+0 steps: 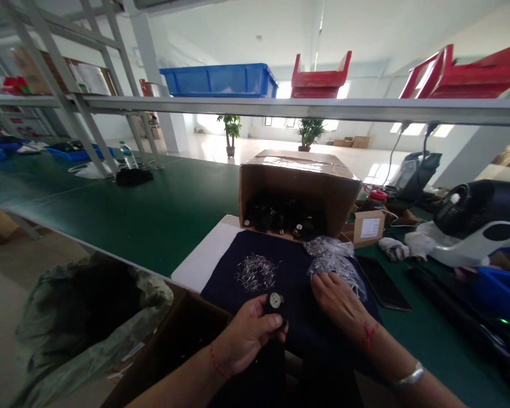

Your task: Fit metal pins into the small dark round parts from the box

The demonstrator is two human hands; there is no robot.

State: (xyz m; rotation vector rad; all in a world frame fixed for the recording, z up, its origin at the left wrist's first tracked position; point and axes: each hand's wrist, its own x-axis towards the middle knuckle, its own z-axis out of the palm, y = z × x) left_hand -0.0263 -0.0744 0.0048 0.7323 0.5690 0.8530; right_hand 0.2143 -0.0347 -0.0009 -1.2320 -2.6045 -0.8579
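My left hand is closed round a small black part with a round silver metal face, held face up over the dark blue cloth. A loose pile of thin metal pins lies on the cloth just beyond it. My right hand rests at the near edge of a clear plastic bag with more metal pieces inside. Its fingers are bent down and together; the tips are hidden, so what they pinch does not show. Behind the cloth, a cardboard box on its side holds many black parts.
Right of the bag lie a dark phone, gloves and a black-and-white fan. A shelf crosses above the green table, carrying a blue bin and red bins. An open lined sack stands at lower left.
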